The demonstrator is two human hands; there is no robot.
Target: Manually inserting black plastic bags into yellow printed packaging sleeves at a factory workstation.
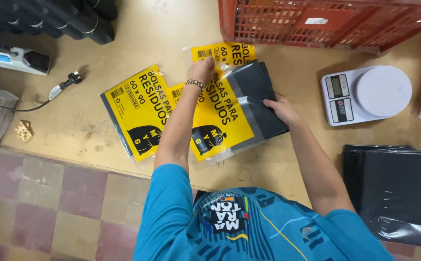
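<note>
Packing workshop: scale (383,90), crate (326,21), stacked bags (399,193)

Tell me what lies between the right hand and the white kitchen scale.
Only bare wooden tabletop separates the right hand from the scale, seen in the head view.

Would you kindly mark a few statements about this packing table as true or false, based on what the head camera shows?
1. The right hand rests on a folded stack of dark bags going into a clear sleeve with a yellow label. True.
2. The left hand holds the plug of the cable. False: it pinches the top edge of the sleeve; the plug lies apart on the table.
3. A white kitchen scale stands to the right of the hands. True.
4. The crate at the top is blue. False: the crate is red.
5. Something is lying on the scale's round platform. False: the platform is bare.
</note>
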